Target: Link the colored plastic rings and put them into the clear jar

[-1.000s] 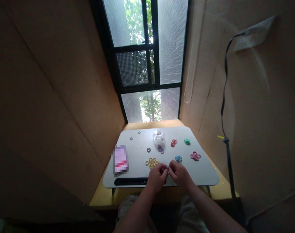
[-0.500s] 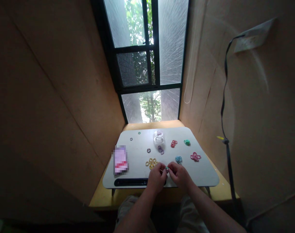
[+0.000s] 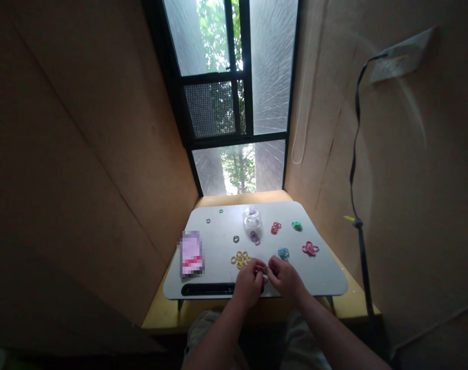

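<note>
My left hand [image 3: 250, 280] and my right hand [image 3: 283, 276] meet over the front of the white folding table [image 3: 214, 267]. Fingertips of both pinch a small greenish hair tie [image 3: 265, 269], partly hidden between them. Just beyond my left hand lies a cluster of yellow hair ties [image 3: 239, 258]. Blue hair ties [image 3: 283, 252] sit in a small heap past my right hand. Farther back are purple hair ties [image 3: 255, 237], red ones [image 3: 276, 227], a green bunch [image 3: 296, 225] and a pink group [image 3: 310, 248].
A clear plastic jar [image 3: 252, 220] stands toward the back. Single ties, grey [image 3: 208, 221], green [image 3: 221, 211] and dark [image 3: 236, 239], lie on the left half. A blurred pink-purple packet [image 3: 191, 252] rests at left. Along the front edge runs a black slot [image 3: 206, 289].
The fingers of my left hand have shifted slightly around the small hair tie, and less of its green shows. Everything on the table stays in place.
</note>
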A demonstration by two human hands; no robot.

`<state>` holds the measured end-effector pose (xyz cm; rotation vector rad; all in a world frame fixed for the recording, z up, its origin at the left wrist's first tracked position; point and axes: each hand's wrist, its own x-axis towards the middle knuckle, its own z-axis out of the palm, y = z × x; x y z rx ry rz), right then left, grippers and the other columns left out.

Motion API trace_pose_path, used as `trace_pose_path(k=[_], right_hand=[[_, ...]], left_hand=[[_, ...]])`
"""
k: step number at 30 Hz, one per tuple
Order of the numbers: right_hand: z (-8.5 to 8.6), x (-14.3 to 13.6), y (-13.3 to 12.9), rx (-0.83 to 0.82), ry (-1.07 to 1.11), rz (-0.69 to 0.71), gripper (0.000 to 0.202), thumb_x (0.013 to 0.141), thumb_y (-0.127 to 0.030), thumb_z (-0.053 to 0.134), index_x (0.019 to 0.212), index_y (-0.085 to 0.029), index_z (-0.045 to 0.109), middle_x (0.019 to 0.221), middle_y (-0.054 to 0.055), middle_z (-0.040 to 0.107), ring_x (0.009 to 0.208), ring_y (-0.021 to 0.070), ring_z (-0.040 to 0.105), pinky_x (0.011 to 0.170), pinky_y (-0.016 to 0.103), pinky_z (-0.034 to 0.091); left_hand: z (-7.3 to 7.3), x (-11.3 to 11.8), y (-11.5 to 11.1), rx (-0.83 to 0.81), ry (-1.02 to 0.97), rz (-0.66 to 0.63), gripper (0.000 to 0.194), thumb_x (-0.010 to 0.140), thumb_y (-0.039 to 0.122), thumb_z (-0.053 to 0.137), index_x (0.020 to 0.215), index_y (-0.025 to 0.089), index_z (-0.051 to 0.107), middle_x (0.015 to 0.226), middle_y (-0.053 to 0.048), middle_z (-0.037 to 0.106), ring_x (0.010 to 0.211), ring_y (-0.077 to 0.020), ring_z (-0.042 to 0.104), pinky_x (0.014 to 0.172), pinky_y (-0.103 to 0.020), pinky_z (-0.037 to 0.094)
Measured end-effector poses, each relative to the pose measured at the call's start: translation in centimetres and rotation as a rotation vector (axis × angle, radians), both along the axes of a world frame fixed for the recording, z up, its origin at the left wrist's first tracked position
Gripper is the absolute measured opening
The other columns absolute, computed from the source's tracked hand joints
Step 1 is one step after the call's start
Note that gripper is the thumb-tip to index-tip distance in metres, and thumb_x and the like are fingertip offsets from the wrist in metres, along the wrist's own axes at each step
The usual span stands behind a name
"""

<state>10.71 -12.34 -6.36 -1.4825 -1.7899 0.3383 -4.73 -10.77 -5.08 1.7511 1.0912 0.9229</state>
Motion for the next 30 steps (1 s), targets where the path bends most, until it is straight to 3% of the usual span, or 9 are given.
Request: trace_pose_path(k=[6,11,18,30], right_hand=[[-0.05,-0.01,0.0,0.012,-0.019,-0.003,0.011,0.082,-0.024,0.047,0.072,-0.022,0.044,0.06,-0.003,0.05,0.055,0.0124,0.047,0.054,0.023,0.031],[-0.27,0.01,0.19,0.023,-0.006,-0.007,0.012,0.082,-0.025,0.046,0.071,-0.022,0.043,0.061,-0.003,0.049,0.056,0.0127,0.047,0.055,0.023,0.032],[-0.45,0.13,0.31,0.002,0.0,-0.004,0.014,0.083,-0.027,0.047,0.071,-0.022,0.043,0.061,-0.003,0.05,0.057,0.0131,0.049,0.056,0.023,0.032],[-0.23,0.16,0.28,-0.015,0.032,0.001,0.021,0.087,-0.032,0.049,0.069,-0.021,0.046,0.061,-0.003,0.053,0.057,0.0128,0.05,0.056,0.024,0.033]], left_hand=[[-0.34,-0.01,0.09,0.021,0.004,0.01,0.016,0.085,0.021,0.047,0.095,0.02,0.059,0.079,0.001,0.067,0.063,-0.0115,0.062,0.064,-0.024,0.047],[-0.03,-0.13,0.02,0.082,0.047,-0.009,0.024,0.087,0.026,0.049,0.104,0.022,0.065,0.083,-0.001,0.069,0.068,-0.0133,0.063,0.07,-0.026,0.047],[0.21,-0.19,0.02,0.138,0.101,-0.015,0.025,0.087,0.028,0.05,0.102,0.021,0.068,0.094,-0.003,0.07,0.082,-0.016,0.063,0.074,-0.025,0.046],[0.05,-0.15,0.16,0.025,0.03,0.014,0.021,0.089,0.03,0.046,0.085,0.018,0.062,0.068,0.0,0.063,0.061,-0.0123,0.059,0.062,-0.024,0.043]])
